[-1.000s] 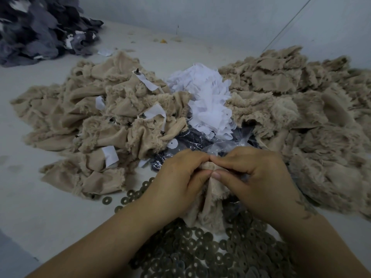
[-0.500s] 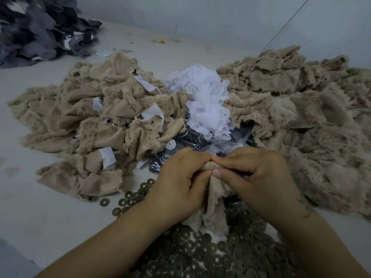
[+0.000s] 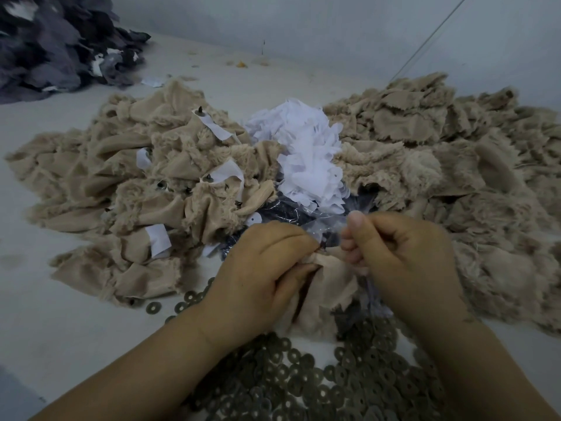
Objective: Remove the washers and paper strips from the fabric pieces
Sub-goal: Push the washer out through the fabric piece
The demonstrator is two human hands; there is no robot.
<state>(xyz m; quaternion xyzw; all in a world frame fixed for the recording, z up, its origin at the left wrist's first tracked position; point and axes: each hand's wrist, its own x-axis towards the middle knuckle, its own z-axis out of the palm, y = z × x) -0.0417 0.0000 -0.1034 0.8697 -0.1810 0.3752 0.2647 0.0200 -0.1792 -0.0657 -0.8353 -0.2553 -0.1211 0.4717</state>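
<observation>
A beige fabric piece [image 3: 329,287] hangs between my two hands above a heap of grey washers [image 3: 309,381]. My left hand [image 3: 264,275] pinches the piece's top edge. My right hand [image 3: 403,259] is closed in a fist just to the right of it, thumb up, fingers curled on something small that I cannot make out. To the left lies a pile of beige fabric pieces [image 3: 127,192] with white paper strips [image 3: 215,129] and dark studs on them. Loose white paper strips [image 3: 309,159] are heaped in the middle.
A second, larger pile of beige fabric pieces [image 3: 455,165] fills the right side. A clear plastic bag with dark parts [image 3: 285,214] lies under the paper heap. Dark grey fabric scraps [image 3: 54,41] are stacked at the far left corner. A grey wall stands behind.
My right hand has pulled away from my left hand, up and to the right, turning into a fist with the thumb raised. My left hand still holds the fabric piece.
</observation>
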